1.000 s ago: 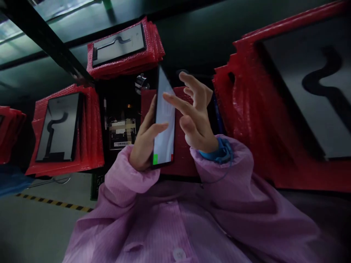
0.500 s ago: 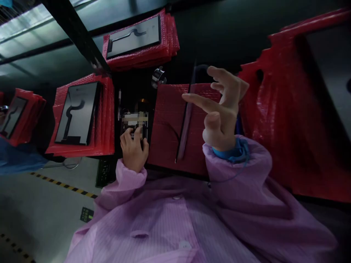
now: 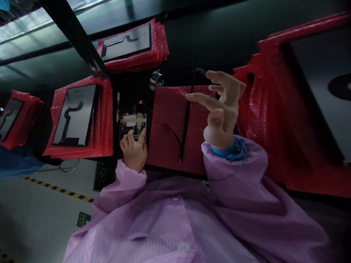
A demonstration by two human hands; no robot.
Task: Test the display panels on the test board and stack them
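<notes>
My left hand [image 3: 134,151] rests with spread fingers at the near edge of a small circuit board assembly [image 3: 133,120] with strips of tape across it. It grips nothing. An orange flex cable [image 3: 140,103] shows behind the board. My right hand [image 3: 223,113] wears a blue wrist strap [image 3: 230,150] and is raised over the mat or bag. Its forefinger meets a thin dark panel [image 3: 186,122], seen nearly edge-on, which appears held up by this hand; the exact grip is hidden. Below lies a flat red bubble-wrap sheet [image 3: 167,117].
Stacks of red bubble bags with display panels stand to the left [image 3: 76,113], at the back [image 3: 126,44] and at the right [image 3: 315,91]. A white pen [image 3: 118,106] and a shiny metal roll-like object [image 3: 156,80] lie nearby. A blue sleeve [image 3: 16,162] shows far left.
The panel by my right hand has turned and now looks thinner, more edge-on. My left forefinger has stretched out across the board's right side. The whole view has shifted slightly.
</notes>
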